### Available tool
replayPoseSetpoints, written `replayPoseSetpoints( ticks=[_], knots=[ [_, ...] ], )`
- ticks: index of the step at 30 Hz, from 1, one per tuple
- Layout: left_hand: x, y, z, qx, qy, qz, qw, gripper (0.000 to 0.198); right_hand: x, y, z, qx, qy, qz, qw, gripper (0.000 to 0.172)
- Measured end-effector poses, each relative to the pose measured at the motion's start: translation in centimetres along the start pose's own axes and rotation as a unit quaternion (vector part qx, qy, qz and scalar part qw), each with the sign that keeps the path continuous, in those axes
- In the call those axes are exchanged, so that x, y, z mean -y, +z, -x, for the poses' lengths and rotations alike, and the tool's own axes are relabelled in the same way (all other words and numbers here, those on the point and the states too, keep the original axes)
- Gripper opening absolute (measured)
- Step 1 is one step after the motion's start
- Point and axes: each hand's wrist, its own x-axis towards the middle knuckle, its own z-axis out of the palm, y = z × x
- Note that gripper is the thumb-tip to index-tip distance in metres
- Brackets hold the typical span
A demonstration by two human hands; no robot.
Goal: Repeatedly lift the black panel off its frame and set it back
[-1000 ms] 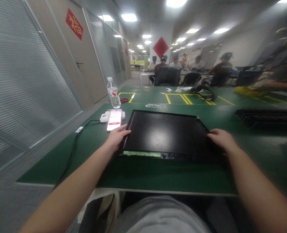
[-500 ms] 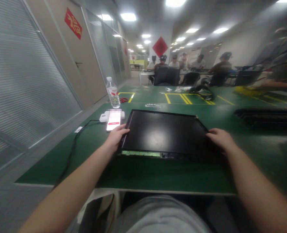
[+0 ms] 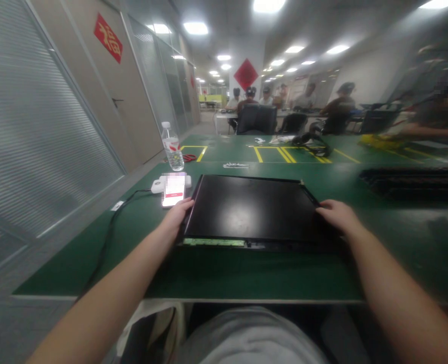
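A black flat monitor panel lies face down on the green table mat, with a strip of green circuit board showing along its near edge. My left hand grips the panel's left edge, fingers curled over it. My right hand holds the panel's right edge the same way. Both forearms reach in from the bottom corners.
A lit phone lies just left of the panel beside a white charger with a black cable. A water bottle and red scissors stand behind. A dark keyboard-like object lies right. Several people sit at far tables.
The view has shifted slightly, so everything sits a little further left. Both hands stay on the panel's edges; the panel has hardly moved.
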Motion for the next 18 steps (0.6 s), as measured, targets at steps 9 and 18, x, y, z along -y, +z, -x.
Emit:
replayPoseSetpoints(
  ticks=[9, 18],
  knots=[
    [-0.3, 0.5, 1.1, -0.063, 0.015, -0.053, 0.996, 0.096, -0.1, 0.0, 0.1, 0.005, 0.004, -0.013, 1.0, 0.041],
    [-1.0, 1.2, 3.2, 0.017, 0.021, -0.08, 0.996, 0.046, -0.1, 0.0, 0.0, 0.0, 0.005, -0.018, 1.0, 0.039]
  ],
)
